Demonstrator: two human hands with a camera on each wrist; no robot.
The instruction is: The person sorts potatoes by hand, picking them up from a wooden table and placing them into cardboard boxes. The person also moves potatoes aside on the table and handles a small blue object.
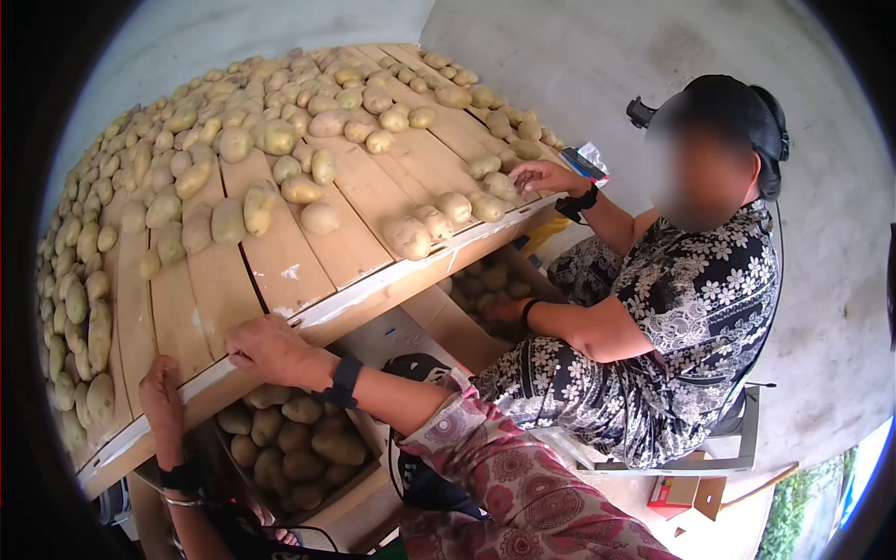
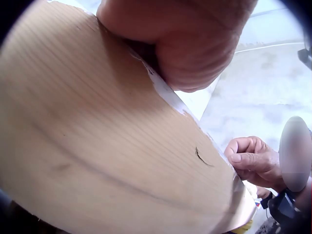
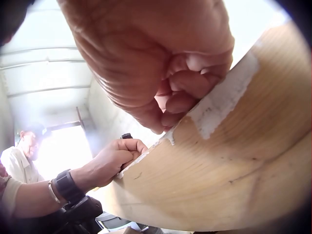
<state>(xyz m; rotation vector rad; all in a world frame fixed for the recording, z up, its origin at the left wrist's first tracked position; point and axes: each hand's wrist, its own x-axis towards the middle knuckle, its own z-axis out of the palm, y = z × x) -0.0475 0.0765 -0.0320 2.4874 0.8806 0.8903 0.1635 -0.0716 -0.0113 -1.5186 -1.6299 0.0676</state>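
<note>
Nearest the camera, both hands hook over the near edge of a big wooden board (image 1: 280,252) loaded with potatoes (image 1: 233,140). Left hand (image 1: 161,392) grips the edge at the board's near-left end, fingers curled over the top. Right hand (image 1: 266,347) grips the same edge further right, fingers curled over the painted white rim. Board lies in the middle of the head view, tilted, with its long planks running from the hands up and away toward the wall; the held edge runs across, lower at the left. Under that edge sits a crate (image 1: 359,490) full of potatoes. Further along the same edge a second person (image 1: 691,308) in a flowered dress sits with one hand on the far-right corner and the other hand down in a second box of potatoes. Left wrist view shows only the board's bare underside (image 2: 107,146), the left hand (image 2: 185,39) clamped on the rim, and the right hand (image 2: 253,158) gripping further along; no potatoes visible there. Right wrist view shows the right hand (image 3: 161,68) up close with fingertips (image 3: 183,85) pressed tight on the white strip, the left hand (image 3: 114,158) beyond it, and a background bystander (image 3: 19,156) unseen from the head camera.
</note>
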